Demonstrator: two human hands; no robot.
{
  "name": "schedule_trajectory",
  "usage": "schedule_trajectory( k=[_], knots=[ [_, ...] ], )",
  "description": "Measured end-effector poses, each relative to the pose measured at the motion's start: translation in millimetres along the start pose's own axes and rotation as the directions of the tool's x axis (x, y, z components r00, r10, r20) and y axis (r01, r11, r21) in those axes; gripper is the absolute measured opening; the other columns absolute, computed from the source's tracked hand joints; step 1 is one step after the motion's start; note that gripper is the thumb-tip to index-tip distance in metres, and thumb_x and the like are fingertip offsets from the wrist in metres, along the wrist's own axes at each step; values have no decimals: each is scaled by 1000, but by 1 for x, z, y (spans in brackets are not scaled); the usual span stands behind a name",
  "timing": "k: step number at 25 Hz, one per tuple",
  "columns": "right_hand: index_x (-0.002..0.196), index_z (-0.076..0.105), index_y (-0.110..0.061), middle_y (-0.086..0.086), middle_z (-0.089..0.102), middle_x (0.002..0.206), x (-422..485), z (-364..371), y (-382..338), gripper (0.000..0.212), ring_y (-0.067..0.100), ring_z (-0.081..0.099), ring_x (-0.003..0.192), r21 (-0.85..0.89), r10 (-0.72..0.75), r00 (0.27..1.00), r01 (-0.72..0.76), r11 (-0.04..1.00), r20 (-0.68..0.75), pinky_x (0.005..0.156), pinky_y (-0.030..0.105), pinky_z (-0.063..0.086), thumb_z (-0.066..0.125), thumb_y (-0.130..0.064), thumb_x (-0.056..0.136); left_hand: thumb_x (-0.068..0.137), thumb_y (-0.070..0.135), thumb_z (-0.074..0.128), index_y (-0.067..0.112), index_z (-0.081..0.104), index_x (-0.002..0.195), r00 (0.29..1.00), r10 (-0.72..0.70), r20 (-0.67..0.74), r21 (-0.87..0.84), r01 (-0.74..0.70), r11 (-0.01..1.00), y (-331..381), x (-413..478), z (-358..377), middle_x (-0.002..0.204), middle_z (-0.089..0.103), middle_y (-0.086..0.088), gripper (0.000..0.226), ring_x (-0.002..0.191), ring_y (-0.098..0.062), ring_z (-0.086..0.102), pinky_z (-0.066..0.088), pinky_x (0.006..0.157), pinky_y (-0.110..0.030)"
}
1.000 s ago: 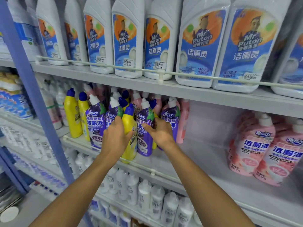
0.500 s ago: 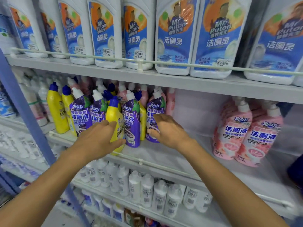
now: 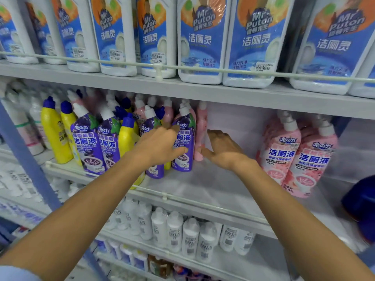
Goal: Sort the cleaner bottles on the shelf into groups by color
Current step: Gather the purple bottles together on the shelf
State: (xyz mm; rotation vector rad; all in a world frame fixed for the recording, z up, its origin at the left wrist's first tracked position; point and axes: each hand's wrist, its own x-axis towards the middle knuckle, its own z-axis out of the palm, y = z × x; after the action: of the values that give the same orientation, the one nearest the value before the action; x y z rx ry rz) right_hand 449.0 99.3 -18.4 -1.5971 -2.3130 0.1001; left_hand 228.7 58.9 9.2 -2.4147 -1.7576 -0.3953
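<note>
On the middle shelf (image 3: 213,185) stand mixed cleaner bottles: two yellow ones (image 3: 52,134) at the left, purple ones (image 3: 87,147) in front, another yellow bottle (image 3: 126,138) between the purple ones, and pink ones behind. My left hand (image 3: 160,145) reaches across the purple row, its fingers fairly straight against the rightmost purple bottle (image 3: 185,142). My right hand (image 3: 221,147) is open with spread fingers, just right of a slim pink bottle (image 3: 200,126), thumb close to its base. A separate group of pink bottles (image 3: 284,147) stands further right.
Large white bottles with blue labels (image 3: 198,37) fill the shelf above, behind a thin rail. Small white bottles (image 3: 174,230) line the shelf below. A blue upright post (image 3: 26,155) runs down the left. A dark blue object (image 3: 361,203) sits at the right edge.
My left hand has left the front yellow bottle and moved right onto the purple bottles. My right hand has come off the purple bottle and moved right, beside the slim pink one.
</note>
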Motion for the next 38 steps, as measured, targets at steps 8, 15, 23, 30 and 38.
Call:
schedule_trajectory(
  k=[8,15,23,30,38],
  knots=[
    [149,36,-10,16,45,148,45,-1,25,64,34,45,134,58,51,999,-52,997,12,107,41,41,51,-50,100,90,52,67,6,48,129,971,-233,-47,-101,228,968,12,64,13,128,56,-17,63,114,-38,58,52,89,-42],
    [129,55,-5,16,62,128,112,26,40,48,35,58,117,283,155,980,-116,952,-121,87,32,44,56,-43,99,79,38,82,7,58,124,875,-393,-282,-351,287,891,17,83,58,125,58,-19,60,107,-40,62,53,83,-40],
    [118,57,-1,21,66,118,130,50,31,37,39,63,105,368,213,947,-114,923,-241,80,34,48,57,-32,99,80,37,82,-2,46,127,822,-432,-371,-363,300,882,23,90,76,128,54,-24,71,106,-46,61,53,80,-45],
    [108,64,-11,2,70,101,73,17,51,20,17,66,86,403,115,980,-41,914,-160,66,18,41,61,-26,94,82,49,76,-2,41,133,886,-363,-290,-230,304,925,11,92,63,130,54,-23,80,110,-44,60,52,81,-46],
    [140,55,-10,2,67,132,-16,2,72,41,17,63,124,787,-56,997,83,612,-62,103,30,51,63,-13,99,82,50,74,-1,52,120,894,-356,-272,-253,291,923,11,90,63,118,60,-23,67,101,-43,63,53,75,-44]
  ],
)
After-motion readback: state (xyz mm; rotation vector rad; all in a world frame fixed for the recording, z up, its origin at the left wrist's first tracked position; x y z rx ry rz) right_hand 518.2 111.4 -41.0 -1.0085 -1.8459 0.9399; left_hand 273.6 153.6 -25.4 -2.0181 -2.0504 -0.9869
